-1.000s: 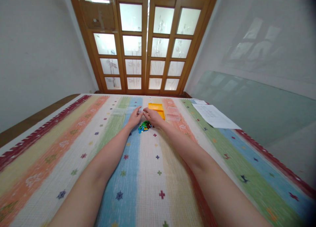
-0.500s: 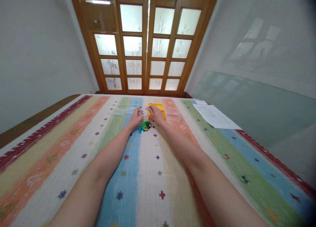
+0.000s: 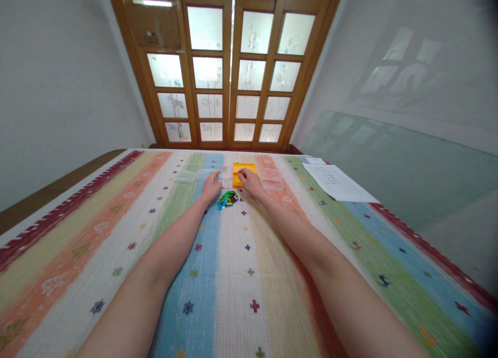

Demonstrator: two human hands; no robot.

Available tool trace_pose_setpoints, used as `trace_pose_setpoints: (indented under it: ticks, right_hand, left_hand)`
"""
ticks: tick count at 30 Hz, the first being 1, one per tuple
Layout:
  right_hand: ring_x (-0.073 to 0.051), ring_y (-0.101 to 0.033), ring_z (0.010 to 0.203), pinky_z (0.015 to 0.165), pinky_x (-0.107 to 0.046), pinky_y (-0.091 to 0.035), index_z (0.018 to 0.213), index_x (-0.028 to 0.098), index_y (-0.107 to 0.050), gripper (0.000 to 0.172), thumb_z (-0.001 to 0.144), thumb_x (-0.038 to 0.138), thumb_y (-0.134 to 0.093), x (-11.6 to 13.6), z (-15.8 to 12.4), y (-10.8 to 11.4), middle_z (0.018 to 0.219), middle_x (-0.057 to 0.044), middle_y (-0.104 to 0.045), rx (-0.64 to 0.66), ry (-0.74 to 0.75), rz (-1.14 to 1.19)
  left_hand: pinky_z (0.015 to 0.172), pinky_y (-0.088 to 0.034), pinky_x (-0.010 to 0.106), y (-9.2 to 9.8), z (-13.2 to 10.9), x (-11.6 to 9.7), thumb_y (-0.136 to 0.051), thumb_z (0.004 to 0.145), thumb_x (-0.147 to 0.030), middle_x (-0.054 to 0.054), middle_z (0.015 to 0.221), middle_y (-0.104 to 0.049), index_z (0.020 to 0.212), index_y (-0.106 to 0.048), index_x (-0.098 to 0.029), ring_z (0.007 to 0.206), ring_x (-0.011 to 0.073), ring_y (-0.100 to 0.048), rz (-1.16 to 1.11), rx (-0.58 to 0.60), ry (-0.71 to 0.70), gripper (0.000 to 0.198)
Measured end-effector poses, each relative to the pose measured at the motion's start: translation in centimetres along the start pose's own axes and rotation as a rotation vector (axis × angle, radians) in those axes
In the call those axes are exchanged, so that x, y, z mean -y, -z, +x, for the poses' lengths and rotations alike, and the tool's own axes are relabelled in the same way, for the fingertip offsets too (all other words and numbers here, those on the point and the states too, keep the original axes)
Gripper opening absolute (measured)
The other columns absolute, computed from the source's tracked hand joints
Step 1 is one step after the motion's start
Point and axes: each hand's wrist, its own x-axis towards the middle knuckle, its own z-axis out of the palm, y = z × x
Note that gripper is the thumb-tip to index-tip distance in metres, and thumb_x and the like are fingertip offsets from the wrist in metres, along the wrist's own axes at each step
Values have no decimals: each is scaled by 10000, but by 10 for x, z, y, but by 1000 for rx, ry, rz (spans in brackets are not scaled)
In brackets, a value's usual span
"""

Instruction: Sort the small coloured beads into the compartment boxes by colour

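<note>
My left hand (image 3: 211, 186) is at the far middle of the table, its thumb and fingers curled at the near left edge of a clear plastic bag (image 3: 226, 181). The bag is see-through and its outline is faint. My right hand (image 3: 251, 183) hangs over the front of a yellow box (image 3: 245, 167), fingertips pressed together. Whether anything small is between them, I cannot tell. Just in front of both hands lies a loose pile of small toy bricks (image 3: 227, 199) in green, blue, brown and yellow.
Left of my left hand lie clear plastic pieces (image 3: 187, 177). Another clear plastic piece (image 3: 272, 179) is right of the yellow box. White printed paper sheets (image 3: 337, 182) lie at the right. A striped cloth (image 3: 233, 275) covers the table, and wooden doors (image 3: 233, 67) stand behind it.
My hands have moved apart. The clear bag, held up between them before, is now lower beside my left hand. My right hand has shifted right, over the yellow box.
</note>
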Motion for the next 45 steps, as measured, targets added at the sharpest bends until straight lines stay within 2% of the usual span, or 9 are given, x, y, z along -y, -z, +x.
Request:
trace_pose_setpoints:
  ticks: [3, 6, 11, 16, 22, 26, 31, 37, 45]
  right_hand:
    - [-240, -647, 1057, 962, -345, -479, 1112, 207, -702, 217, 1032, 267, -510, -18, -9, 7, 1150, -105, -732, 18, 93, -102]
    - [-239, -644, 1012, 925, -329, -466, 1015, 201, -718, 239, 1045, 275, -492, -33, -21, 24, 1074, -103, -732, 38, 156, -176]
    - [-250, -642, 1020, 921, -338, -458, 1040, 191, -743, 263, 1044, 260, -489, -63, -42, 60, 1104, -116, -728, -2, 140, -277]
    - [-277, -630, 1119, 1003, -367, -450, 1193, 155, -730, 258, 1001, 219, -569, -92, -53, 84, 1168, -149, -719, 35, 185, -368]
    - [-289, -639, 1164, 1022, -387, -466, 1388, 187, -657, 412, 978, 221, -641, -98, -50, 78, 1278, -154, -706, 165, 198, -361]
    - [-275, -636, 1197, 1048, -393, -464, 1303, 190, -696, 309, 1022, 231, -572, -95, -49, 69, 1287, -148, -711, 147, 194, -349]
    - [-250, -659, 1124, 1006, -370, -478, 1219, 190, -714, 260, 1025, 205, -542, -94, -47, 66, 1220, -134, -738, 126, 185, -325]
    - [-233, -664, 1013, 892, -311, -477, 1104, 181, -700, 180, 962, 189, -591, -98, -40, 64, 1124, -113, -742, 135, 204, -329]
    - [-219, -638, 874, 765, -284, -438, 1020, 188, -674, 119, 920, 242, -637, -94, -33, 60, 1003, -86, -742, 118, 111, -344]
  left_hand:
    - [1229, -403, 482, 0, -4, -3, -594, 822, -124, 123, 1443, -651, 1374, -667, -184, 1366, 294, -573, 113, 39, -41, 560]
    - [1252, -374, 474, 1, -8, -7, -603, 852, -136, 117, 1472, -616, 1309, -704, -205, 1429, 296, -518, 207, 13, -86, 473]
    - [1133, -470, 437, 6, -15, -18, -593, 907, -176, 135, 1293, -629, 1231, -740, -204, 1240, 298, -615, 363, -36, -97, 357]
    - [1048, -491, 405, 5, -18, -26, -596, 925, -197, 110, 1114, -638, 1108, -774, -205, 1120, 278, -625, 409, 18, -160, 255]
    - [1017, -497, 406, 2, -19, -29, -590, 914, -160, 95, 1052, -697, 1017, -782, -211, 1053, 271, -643, 388, 131, -212, 224]
    - [1057, -488, 419, 2, -20, -31, -582, 913, -154, 109, 1147, -712, 1076, -781, -204, 1114, 282, -644, 362, 126, -244, 262]
    - [1081, -482, 427, 0, -22, -32, -588, 902, -144, 116, 1213, -727, 1292, -722, -196, 1126, 281, -652, 335, 110, -189, 415]
    - [1030, -500, 416, 0, -21, -28, -586, 916, -171, 115, 1126, -755, 1086, -796, -212, 1082, 287, -674, 424, 116, -145, 273]
    - [1015, -507, 408, -3, -20, -30, -611, 921, -192, 97, 1065, -781, 1135, -795, -220, 1012, 272, -691, 354, 177, -159, 283]
